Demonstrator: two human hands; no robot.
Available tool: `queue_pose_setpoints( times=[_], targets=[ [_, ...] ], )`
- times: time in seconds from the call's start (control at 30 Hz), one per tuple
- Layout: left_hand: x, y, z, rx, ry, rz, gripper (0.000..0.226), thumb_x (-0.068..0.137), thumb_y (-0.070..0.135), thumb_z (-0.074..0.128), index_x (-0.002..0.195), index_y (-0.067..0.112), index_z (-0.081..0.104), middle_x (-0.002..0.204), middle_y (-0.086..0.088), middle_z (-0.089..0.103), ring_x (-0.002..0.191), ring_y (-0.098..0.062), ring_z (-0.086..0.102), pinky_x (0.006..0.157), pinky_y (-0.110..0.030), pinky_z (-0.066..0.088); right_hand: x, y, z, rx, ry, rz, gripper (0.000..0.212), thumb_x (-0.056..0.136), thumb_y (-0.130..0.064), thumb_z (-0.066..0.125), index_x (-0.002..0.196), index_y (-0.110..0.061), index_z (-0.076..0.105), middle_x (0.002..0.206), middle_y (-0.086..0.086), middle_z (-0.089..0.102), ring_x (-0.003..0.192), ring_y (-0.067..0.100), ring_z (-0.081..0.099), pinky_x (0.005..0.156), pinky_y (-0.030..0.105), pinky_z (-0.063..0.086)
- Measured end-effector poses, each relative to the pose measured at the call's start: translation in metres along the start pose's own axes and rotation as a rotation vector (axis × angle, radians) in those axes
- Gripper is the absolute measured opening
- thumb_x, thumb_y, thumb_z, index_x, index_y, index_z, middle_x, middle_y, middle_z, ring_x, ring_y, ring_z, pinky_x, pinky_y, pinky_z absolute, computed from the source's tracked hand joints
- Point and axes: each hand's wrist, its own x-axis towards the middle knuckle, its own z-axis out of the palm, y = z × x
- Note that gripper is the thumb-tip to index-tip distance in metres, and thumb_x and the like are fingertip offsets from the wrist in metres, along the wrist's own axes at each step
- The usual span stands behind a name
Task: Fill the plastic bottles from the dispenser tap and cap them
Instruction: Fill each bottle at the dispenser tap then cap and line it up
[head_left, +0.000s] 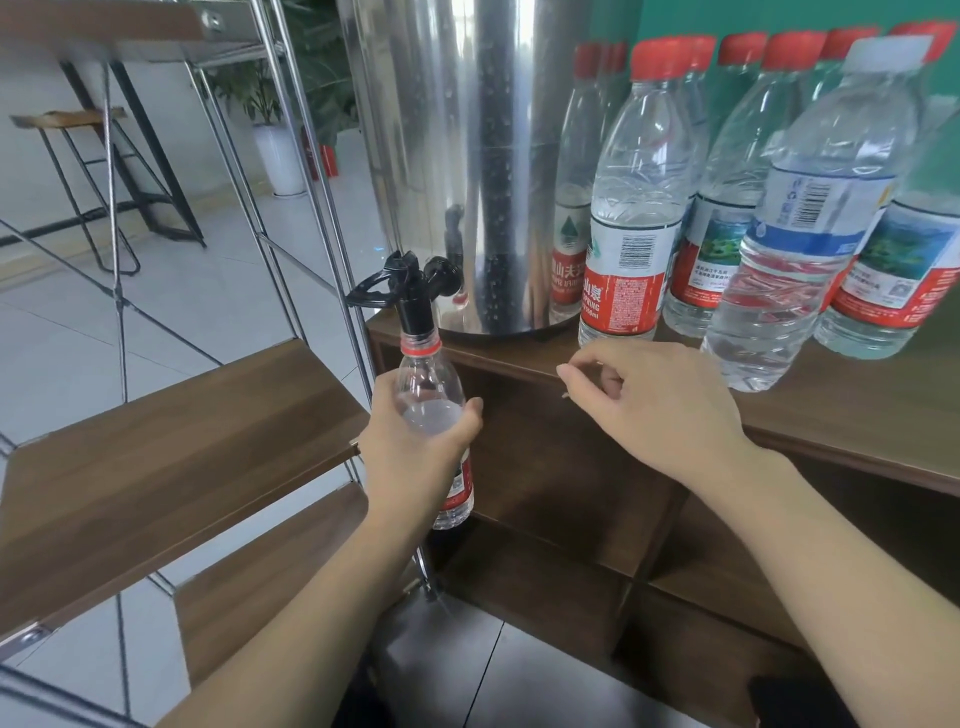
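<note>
Your left hand (415, 447) has its grip wrapped round the middle of an uncapped plastic bottle (434, 415), fingers curled across the front and thumb behind, holding it upright under the black tap (410, 291). The bottle's open neck, ringed in red, sits right at the tap's spout, and water shows in the clear body above your fingers. Your right hand (649, 400) holds nothing you can see: its fingers are loosely curled, thumb and forefinger near each other, and it hovers over the front edge of the desk (857, 415), to the right of the tap.

The tap juts from the base of the steel dispenser (467, 156), which stands on the desk's left end, with the tap overhanging the edge. Right of the dispenser a cluster of red-capped bottles (631, 208) stands upright on the desk, most showing water inside. At the cluster's front right, one bottle with a white cap (810, 218) and a blue label leans to the right. Left of the dispenser, metal-framed wooden shelves (171, 447) step down toward you, and beyond them stand a stool (78, 156) and a potted plant (280, 135).
</note>
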Motion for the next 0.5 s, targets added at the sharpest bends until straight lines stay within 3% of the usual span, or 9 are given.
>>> queue_pose_setpoints(
  times=[0.27,0.5],
  targets=[
    [0.0006,0.0,-0.0001,0.015,-0.01,0.005,0.057,0.077,0.036,0.087,0.121,0.033,0.051,0.109,0.015,0.064,0.101,-0.005,0.062,0.088,-0.03,0.05,-0.0002,-0.0011,0.0,-0.021,0.005,-0.015,0.02,0.096,-0.047,0.057,0.095,-0.033,0.071,0.061,-0.022,0.047,0.059,0.005,0.051,0.062,0.028,0.055],
    [0.001,-0.0007,-0.0005,0.008,-0.01,0.001,0.06,0.077,0.036,0.087,0.125,0.029,0.053,0.109,0.014,0.064,0.101,-0.006,0.063,0.09,-0.031,0.051,-0.0004,-0.0009,-0.0002,-0.012,0.006,-0.019,0.016,0.096,-0.044,0.059,0.095,-0.033,0.071,0.062,-0.021,0.05,0.059,0.007,0.054,0.063,0.028,0.055]
  ],
)
